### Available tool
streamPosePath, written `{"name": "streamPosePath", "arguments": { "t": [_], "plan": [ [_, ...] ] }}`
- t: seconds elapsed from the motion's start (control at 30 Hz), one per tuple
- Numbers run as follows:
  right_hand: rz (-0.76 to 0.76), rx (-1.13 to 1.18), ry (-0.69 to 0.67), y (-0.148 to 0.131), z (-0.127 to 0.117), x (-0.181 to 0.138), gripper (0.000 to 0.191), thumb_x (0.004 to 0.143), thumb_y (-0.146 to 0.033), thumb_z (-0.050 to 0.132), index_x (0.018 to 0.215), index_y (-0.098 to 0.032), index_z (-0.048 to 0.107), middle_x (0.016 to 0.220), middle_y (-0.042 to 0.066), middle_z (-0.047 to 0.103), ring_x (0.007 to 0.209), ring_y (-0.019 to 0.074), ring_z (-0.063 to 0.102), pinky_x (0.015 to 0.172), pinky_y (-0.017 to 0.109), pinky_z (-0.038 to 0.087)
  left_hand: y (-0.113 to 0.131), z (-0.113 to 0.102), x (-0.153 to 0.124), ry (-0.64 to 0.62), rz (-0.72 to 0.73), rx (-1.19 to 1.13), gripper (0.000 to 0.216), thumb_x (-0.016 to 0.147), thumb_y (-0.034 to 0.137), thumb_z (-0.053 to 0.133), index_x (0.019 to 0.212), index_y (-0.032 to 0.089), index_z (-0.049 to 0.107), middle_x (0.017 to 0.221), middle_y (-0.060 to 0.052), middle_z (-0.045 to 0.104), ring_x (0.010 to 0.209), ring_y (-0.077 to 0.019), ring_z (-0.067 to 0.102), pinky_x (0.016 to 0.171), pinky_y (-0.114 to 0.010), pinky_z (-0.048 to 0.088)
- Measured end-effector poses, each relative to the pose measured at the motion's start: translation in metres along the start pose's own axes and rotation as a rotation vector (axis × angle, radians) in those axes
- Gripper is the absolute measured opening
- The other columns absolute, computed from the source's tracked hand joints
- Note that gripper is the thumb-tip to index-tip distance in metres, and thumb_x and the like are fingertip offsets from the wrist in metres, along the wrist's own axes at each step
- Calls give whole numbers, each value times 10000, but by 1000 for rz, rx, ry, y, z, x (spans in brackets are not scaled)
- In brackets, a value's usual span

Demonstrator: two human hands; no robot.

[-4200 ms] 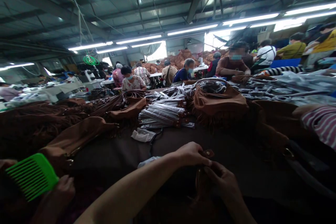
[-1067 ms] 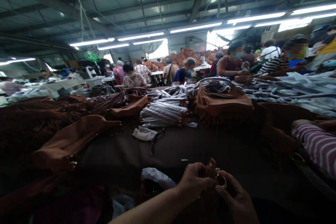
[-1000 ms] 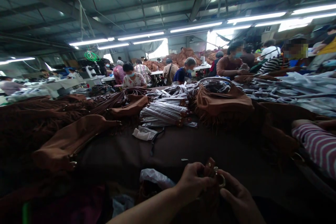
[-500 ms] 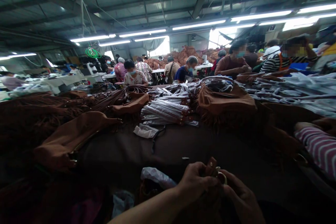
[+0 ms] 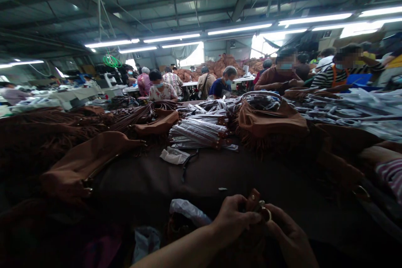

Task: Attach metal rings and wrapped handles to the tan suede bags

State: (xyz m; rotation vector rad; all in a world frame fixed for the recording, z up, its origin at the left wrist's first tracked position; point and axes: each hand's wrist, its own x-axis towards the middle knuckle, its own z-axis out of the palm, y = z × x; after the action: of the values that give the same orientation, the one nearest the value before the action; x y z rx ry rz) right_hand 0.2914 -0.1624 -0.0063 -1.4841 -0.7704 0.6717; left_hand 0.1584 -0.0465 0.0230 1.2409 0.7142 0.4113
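My left hand point(image 5: 234, 216) pinches a brown leather strap end point(image 5: 253, 197) that bears a round metal stud. Close against it, my right hand point(image 5: 288, 232) has its fingers closed on a gold-coloured metal ring point(image 5: 268, 214). A small shiny metal piece point(image 5: 261, 204) shows between the strap end and the ring; its kind I cannot make out. Brown material hangs below both hands, mostly lost in shadow. Beside my left forearm lies a crumpled plastic wrapping point(image 5: 190, 212) over something brown.
A brown bag point(image 5: 91, 159) lies at left and a fringed brown bag point(image 5: 271, 120) further back. Between them is a pile of white-wrapped straps point(image 5: 197, 132). A small white wrapper point(image 5: 174, 155) rests on the dark table. At right shows a co-worker's striped sleeve point(image 5: 391, 173). Several people sit beyond.
The co-worker's striped sleeve at right has drawn back toward the right edge. My hands keep nearly the same place and hold, with the ring turned slightly.
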Motion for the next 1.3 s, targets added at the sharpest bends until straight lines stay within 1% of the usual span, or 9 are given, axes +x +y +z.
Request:
{"name": "streamPosePath", "arguments": {
  "t": [0.1, 0.23, 0.4, 0.53, 0.7, 0.83, 0.97, 1.2, 1.3],
  "plan": [
    [-38, -8, 57, -2, 2, -2, 372, 651, -433, 764, 967, -244, 709, 1015, 62, 743, 932, 276, 699, 764, 294, 589, 4, 2, -1, 8, -14, -14, 382, 543, 343, 778, 786, 114, 593, 656, 3, 587, 523, -96, 490, 509, -223, 370],
    [-62, 16, 159, 7, 7, -5, 391, 639, -405, 781, 987, -256, 683, 1059, 52, 720, 997, 275, 673, 815, 306, 573, 2, 3, 0, 3, 5, -68, 408, 533, 369, 793, 776, 121, 578, 657, 14, 573, 532, -90, 489, 519, -219, 367],
    [97, 184, -17, 12, 5, -4, 523, 676, -422, 771, 1148, -259, 615, 1140, 77, 702, 1022, 289, 671, 802, 332, 581, 0, 2, -1, -7, -3, -66, 404, 534, 365, 795, 779, 119, 587, 660, 13, 578, 539, -88, 490, 529, -220, 374],
    [118, 235, 26, 9, 9, -5, 515, 646, -415, 799, 1107, -254, 634, 1151, 77, 698, 1048, 297, 660, 825, 323, 572, 3, 2, -3, -1, -6, -57, 410, 535, 370, 792, 781, 115, 586, 649, 12, 574, 517, -84, 478, 504, -217, 358],
    [149, 374, 11, 19, 20, -7, 546, 679, -427, 781, 1161, -285, 568, 1147, 70, 689, 1051, 310, 655, 819, 376, 570, 1, 0, -2, -2, -13, -101, 424, 520, 367, 800, 787, 119, 583, 681, 3, 593, 546, -92, 503, 526, -220, 376],
    [58, 277, 71, 24, 22, -5, 562, 687, -407, 783, 1181, -300, 539, 1225, 53, 632, 1142, 288, 600, 874, 338, 545, 8, -2, 0, 15, -30, -41, 409, 513, 363, 795, 756, 134, 559, 624, 26, 558, 501, -80, 464, 489, -212, 342],
    [32, 200, 113, 19, 20, -4, 597, 655, -398, 803, 1178, -278, 540, 1179, 65, 655, 1077, 287, 633, 836, 323, 561, 20, 0, 1, 25, -4, 26, 437, 527, 389, 804, 774, 151, 532, 612, 45, 534, 480, -70, 440, 461, -201, 316],
    [126, 357, 1, 21, 15, -2, 502, 671, -410, 797, 1110, -276, 596, 1094, 58, 712, 1018, 300, 668, 793, 354, 573, 21, 0, 0, -107, 55, -206, 454, 520, 414, 841, 719, 140, 539, 643, 23, 545, 506, -62, 443, 505, -206, 334],
    [140, 406, -50, 27, 12, 0, 494, 654, -381, 818, 1100, -287, 627, 1122, 55, 710, 1046, 292, 660, 830, 356, 561, 21, -1, 0, -100, 39, -232, 430, 534, 407, 839, 710, 131, 560, 647, 7, 571, 506, -69, 456, 497, -205, 324]
  ]
}}
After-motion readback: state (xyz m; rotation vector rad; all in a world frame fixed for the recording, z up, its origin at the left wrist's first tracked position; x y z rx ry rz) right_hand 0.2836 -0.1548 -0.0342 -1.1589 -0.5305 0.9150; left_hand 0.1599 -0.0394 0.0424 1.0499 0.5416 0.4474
